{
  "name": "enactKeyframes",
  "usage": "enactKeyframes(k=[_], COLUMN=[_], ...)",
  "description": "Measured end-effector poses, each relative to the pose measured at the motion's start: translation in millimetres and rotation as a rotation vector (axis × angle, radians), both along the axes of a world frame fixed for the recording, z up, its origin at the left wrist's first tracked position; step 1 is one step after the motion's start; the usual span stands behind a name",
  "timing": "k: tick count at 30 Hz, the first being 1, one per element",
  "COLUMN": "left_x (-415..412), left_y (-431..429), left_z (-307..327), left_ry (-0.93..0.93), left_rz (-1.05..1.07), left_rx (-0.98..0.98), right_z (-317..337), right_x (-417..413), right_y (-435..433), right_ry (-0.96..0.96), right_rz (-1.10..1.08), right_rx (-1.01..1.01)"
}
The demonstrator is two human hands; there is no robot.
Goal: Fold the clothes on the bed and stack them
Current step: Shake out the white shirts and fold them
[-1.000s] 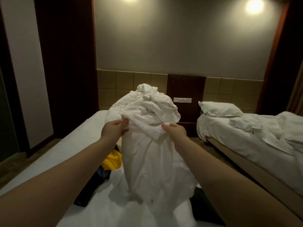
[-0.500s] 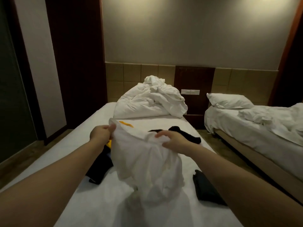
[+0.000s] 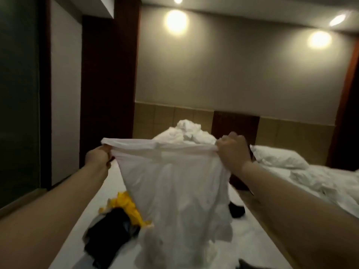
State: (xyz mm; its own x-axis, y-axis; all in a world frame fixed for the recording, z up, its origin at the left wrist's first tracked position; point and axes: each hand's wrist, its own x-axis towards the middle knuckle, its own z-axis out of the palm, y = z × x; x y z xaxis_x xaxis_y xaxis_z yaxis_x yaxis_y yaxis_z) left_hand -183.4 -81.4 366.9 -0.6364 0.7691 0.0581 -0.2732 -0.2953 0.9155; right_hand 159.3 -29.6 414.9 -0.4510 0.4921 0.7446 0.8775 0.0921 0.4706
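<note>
A white garment [image 3: 174,187] hangs stretched between my two hands above the bed [image 3: 252,245]. My left hand [image 3: 98,157] pinches its top left corner and my right hand [image 3: 233,150] grips its top right corner. Its lower end bunches on the sheet. On the bed to the left lie a yellow garment [image 3: 126,206] and a black garment [image 3: 110,228], partly overlapping. Another black piece [image 3: 236,209] shows right of the white garment, and a dark scrap [image 3: 246,265] sits at the bottom edge.
A crumpled white duvet [image 3: 186,133] is piled at the head of the bed against the headboard. A second bed [image 3: 320,181] with a pillow and rumpled sheets stands to the right, across a narrow floor gap. A wall and dark panels run along the left.
My hands have moved apart and upward, pulling the white garment's top edge taut. The camera has tilted up, showing the ceiling lights.
</note>
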Motion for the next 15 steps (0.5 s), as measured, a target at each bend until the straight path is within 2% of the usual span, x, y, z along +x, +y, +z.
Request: enactKeyframes(k=[1,2,4,6,8,9,11,13,15], left_x=[-7.9,-15.7,-26.8,-36.4,-39.2,-39.7,-37.5,-47.3,-55.5], left_y=[2.1,4.6,6.6,11.9,14.8,16.1,12.1,14.8,11.0], left_z=[18.0,31.2,40.9,37.2,38.5,42.2,56.7,63.2,66.7], left_ry=[-0.019,-0.031,-0.014,0.02,0.052,0.054,0.031,0.001,-0.001], left_rz=[-0.015,-0.019,-0.023,-0.026,-0.024,-0.018,-0.002,0.02,0.026], left_rx=[0.037,0.06,0.051,0.032,0.011,0.019,0.05,0.059,0.063], right_z=[23.5,39.0,49.4,47.5,52.2,57.6,68.4,74.6,79.7], right_x=[-1.5,-3.5,-4.6,-4.1,-6.2,-9.1,-15.5,-19.3,-20.0], right_y=[1.1,3.0,12.0,22.2,28.5,29.2,31.8,29.0,29.7], right_ry=[0.041,0.085,0.133,0.098,0.182,0.305,0.491,0.442,0.468], right_rz=[-0.008,-0.031,-0.124,-0.205,-0.15,-0.067,0.053,0.007,0.047], right_rx=[0.042,0.003,-0.176,-0.372,-0.396,-0.378,-0.512,-0.72,-0.652])
